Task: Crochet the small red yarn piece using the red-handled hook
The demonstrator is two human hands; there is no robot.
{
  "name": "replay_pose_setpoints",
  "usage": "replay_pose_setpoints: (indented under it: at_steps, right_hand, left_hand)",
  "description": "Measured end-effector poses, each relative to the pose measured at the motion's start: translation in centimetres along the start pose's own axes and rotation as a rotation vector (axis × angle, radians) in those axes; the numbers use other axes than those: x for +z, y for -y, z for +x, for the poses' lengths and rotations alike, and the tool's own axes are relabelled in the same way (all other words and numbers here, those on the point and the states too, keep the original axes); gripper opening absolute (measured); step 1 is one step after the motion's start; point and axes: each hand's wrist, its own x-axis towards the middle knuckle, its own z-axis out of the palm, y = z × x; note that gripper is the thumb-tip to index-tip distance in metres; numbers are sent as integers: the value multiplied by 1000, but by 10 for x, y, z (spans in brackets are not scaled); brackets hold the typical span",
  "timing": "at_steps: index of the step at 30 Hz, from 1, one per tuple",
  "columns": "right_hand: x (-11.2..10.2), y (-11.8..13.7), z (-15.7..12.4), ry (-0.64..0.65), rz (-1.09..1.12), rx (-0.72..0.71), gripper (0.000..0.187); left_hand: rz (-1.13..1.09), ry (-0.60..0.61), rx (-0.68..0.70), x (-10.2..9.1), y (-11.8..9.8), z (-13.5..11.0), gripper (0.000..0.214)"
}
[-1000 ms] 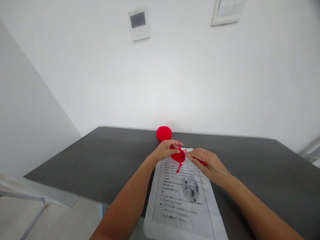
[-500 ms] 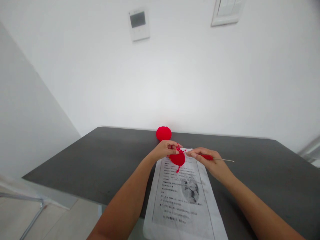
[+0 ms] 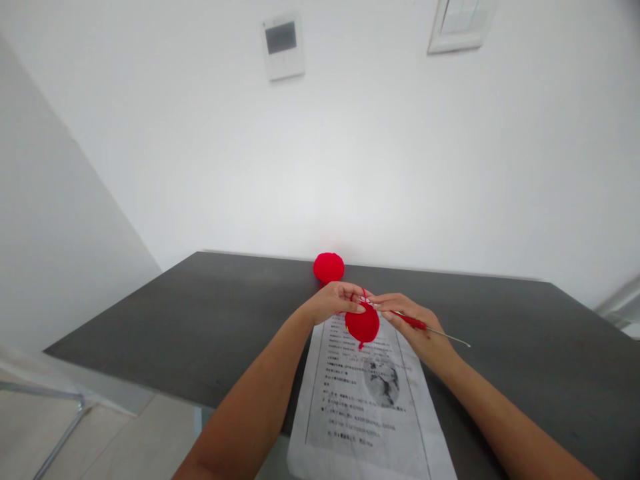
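My left hand (image 3: 334,301) pinches the top edge of a small round red crocheted piece (image 3: 363,326), which hangs just above a printed sheet (image 3: 365,400). My right hand (image 3: 413,324) is closed on a crochet hook (image 3: 429,327) with a red grip; its metal shaft sticks out to the right and its tip meets the piece between both hands. A red ball of yarn (image 3: 329,267) lies on the dark table behind my left hand, with a strand running to the piece.
The dark grey table (image 3: 200,320) stands against a white wall. The printed sheet overhangs the table's near edge. A metal chair frame (image 3: 55,427) stands on the floor at the lower left. Two wall panels (image 3: 283,45) hang high up.
The crocheted piece has turned to show its round face and hangs slightly lower and to the right. My right hand tilted the hook, whose shaft now points down to the right.
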Motion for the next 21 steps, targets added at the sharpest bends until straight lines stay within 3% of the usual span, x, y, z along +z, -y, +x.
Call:
replay_pose_setpoints:
  at_steps: [6, 15, 18, 21]
  right_hand:
    - [0, -5, -1, 36, -53, 33, 22]
    - [-3, 7, 2, -45, 26, 158, 22]
    - [-3, 7, 2, -62, 50, 179, 22]
    - [-4, 6, 3, -65, 67, 193, 23]
  left_hand:
    - [27, -13, 0, 0, 0, 0, 47]
    - [344, -230, 185, -8, -3, 1, 35]
    - [274, -234, 170, -4, -6, -1, 36]
    - [150, -155, 90, 1, -7, -3, 40]
